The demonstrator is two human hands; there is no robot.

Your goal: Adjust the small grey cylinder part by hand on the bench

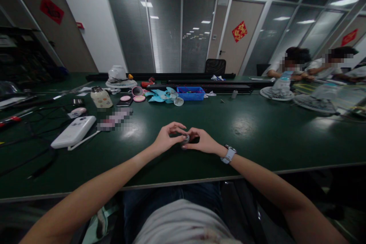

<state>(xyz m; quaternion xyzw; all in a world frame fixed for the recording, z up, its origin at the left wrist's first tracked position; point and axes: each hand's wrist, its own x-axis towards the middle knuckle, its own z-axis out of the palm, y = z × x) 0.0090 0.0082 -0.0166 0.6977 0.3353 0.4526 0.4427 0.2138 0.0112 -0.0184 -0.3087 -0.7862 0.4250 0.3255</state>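
Observation:
Close to the table's front edge, my two hands meet over a small grey cylindrical piece (185, 139). My right hand (203, 141) pinches it from the right between thumb and fingers. From the left, my left hand (169, 137) curves over with its thumb on the top of the piece and its fingers bent. Much of the piece is hidden by fingers, and its exact kind is too small to tell. A similar small grey cylinder (234, 94) stands farther back on the green table (211, 118).
On the left lie a white power bank (74, 131), a phone with a blurred screen (114, 118), dark cables and a patterned bottle (101, 98). Blue fan blades (161, 95) and a blue bin (190, 93) sit behind. Fan parts (276, 94) and seated people are at right.

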